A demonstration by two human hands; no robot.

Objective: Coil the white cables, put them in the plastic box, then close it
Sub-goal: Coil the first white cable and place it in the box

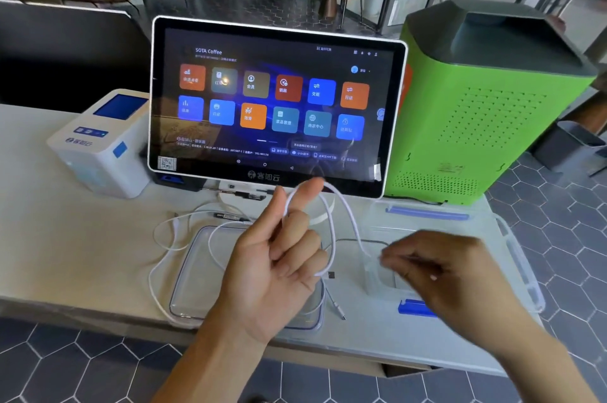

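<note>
White cable (331, 231): looped round our left hand (279, 268) fingers, which grasp it; our right hand (443, 268) pinches the far run. Plastic box (197, 271) beneath. Risk: loops slipping off the raised fingers, uncoiling.

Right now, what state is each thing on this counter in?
White cable: partly looped over the left hand, the rest loose on the counter.
Left hand: palm up, fingers curled, cable around them.
Right hand: blurred, pinching the cable.
Plastic box: open, no cable coiled inside.
Lid: off, lying beside the box.
Touchscreen: switched on.
</note>
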